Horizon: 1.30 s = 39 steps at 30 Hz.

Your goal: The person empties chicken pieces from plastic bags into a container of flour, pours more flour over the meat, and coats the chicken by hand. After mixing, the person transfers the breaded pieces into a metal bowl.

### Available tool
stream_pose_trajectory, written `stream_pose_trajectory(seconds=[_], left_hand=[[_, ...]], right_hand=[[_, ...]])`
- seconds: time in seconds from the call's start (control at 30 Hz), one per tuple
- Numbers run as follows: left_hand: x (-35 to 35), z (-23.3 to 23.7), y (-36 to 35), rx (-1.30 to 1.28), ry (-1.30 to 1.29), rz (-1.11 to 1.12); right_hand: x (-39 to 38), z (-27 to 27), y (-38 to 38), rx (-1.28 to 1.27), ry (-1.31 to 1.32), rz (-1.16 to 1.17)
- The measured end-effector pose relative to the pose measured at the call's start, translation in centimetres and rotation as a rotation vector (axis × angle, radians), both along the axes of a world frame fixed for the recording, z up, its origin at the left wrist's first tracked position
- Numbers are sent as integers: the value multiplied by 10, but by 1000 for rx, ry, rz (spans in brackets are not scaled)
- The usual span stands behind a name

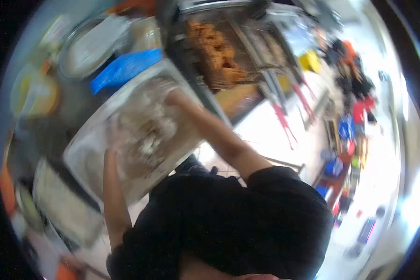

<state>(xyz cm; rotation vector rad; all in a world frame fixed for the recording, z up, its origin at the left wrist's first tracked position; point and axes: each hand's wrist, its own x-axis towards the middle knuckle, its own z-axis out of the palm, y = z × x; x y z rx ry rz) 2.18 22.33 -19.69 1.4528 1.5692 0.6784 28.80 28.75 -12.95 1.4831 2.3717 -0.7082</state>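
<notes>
Honestly, you've got no readable text anywhere in view here, it's way too blurry. If there's lettering on your big white tub or the blue plastic sheet next to it, you can't make out a single letter or number.

I'm seeing a dark counter that is carrying a white tub. A blue bag is lying beside the tub's far rim, and a round bowl is standing near the bag. A yellowish container is resting farther left. I'm not making out what's supporting the pale tray.
</notes>
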Motion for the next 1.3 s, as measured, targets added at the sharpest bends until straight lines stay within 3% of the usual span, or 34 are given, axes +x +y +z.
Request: stream_pose_trajectory(seconds=[0.03, 0.1, 0.13, 0.17, 0.2, 0.23, 0.27, 0.3, 0.33, 0.37, 0.4, 0.43, 0.47, 0.53, 0.57, 0.63, 0.7, 0.77, 0.8, 0.83, 0.9, 0.93, 0.97, 1.03, 1.07, 1.1, 1.13, 1.17, 1.2, 1.23, 1.27, 1.3], left_hand=[[1, -14, 14, 79, 194, 23], [20, -50, 28, -41, -104, 157], [9, -84, 47, -25, -105, 137], [-5, -123, 70, -353, -723, 283], [-3, -108, 77, -695, -1338, 430], [-1, -95, 65, -594, -1091, 367], [14, -44, 50, -507, -807, 308], [30, 11, 35, -441, -532, 270], [8, 0, 42, -315, -193, -66], [0, 5, 36, -305, -194, -71], [-9, 11, 30, -363, -51, -226], [-18, 14, 22, -427, 95, -376], [-19, 15, 12, -434, 96, -370], [-16, 15, -4, -202, 421, -320], [-38, -74, -12, -136, 216, -330], [-78, -241, -27, -49, -217, -388], [21, 11, -35, -389, 34, -129], [31, 1, -44, -722, -432, 202], [52, 96, -35, -1067, -509, 339], [8, -47, -42, -1031, -871, 59], [33, 22, -33, -936, -390, 322], [30, 37, -33, -721, -599, 31], [34, -44, -21, -609, -564, 216], [42, 78, -6, -380, -212, 165], [32, 44, -4, -375, -212, 182], [24, -22, 5, -6, 103, -22], [21, -57, 10, 365, 420, -229], [24, -22, 3, 364, 421, -215], [32, 49, -9, 111, -119, 73], [35, 90, -20, -145, -658, 356], [29, 87, -28, -100, -544, 298], [19, 70, -35, -95, -542, 311]], right_hand=[[-19, -1, -8, 80, -191, 12], [-62, -15, -27, 260, -551, 23], [-82, -49, -35, 597, -370, -174], [-89, -80, -43, 926, -172, -362], [-92, -56, -36, 931, -169, -366], [-99, -32, -31, 523, 20, -208], [-100, -12, -28, 114, 202, -47], [-88, -9, -25, 121, 203, -45], [-73, -10, -20, 11, 336, -37], [-59, -15, -15, -99, 468, -31], [-49, -26, -10, -79, 301, -89], [-30, -33, -8, 25, 296, -80], [-11, -37, -15, 120, 293, -65], [7, -46, -41, -150, 294, -256], [3, -34, -53, -151, 296, -255], [-10, 2, -73, -20, 61, -11], [-24, -14, -76, 38, 166, 15], [-29, -46, -75, -42, 640, -60], [-24, -59, -75, -205, 1062, -120], [-22, -60, -73, -483, 1453, -172], [-23, -36, -68, -903, 1917, -198], [-11, -54, -48, -808, 1513, -314], [-10, -43, -31, -482, 1264, -130], [-23, 12, -13, -415, 936, -177], [-37, 52, -10, -421, 935, -160], [-50, 88, -14, -294, 801, -158], [-55, 106, -21, -163, 666, -155], [-57, 109, -30, -166, 664, -141], [-58, 109, -39, -228, 852, -430], [-59, 104, -44, -292, 1032, -726], [-28, 42, -26, -131, 1033, -410], [13, -14, -20, 302, 634, 69]])
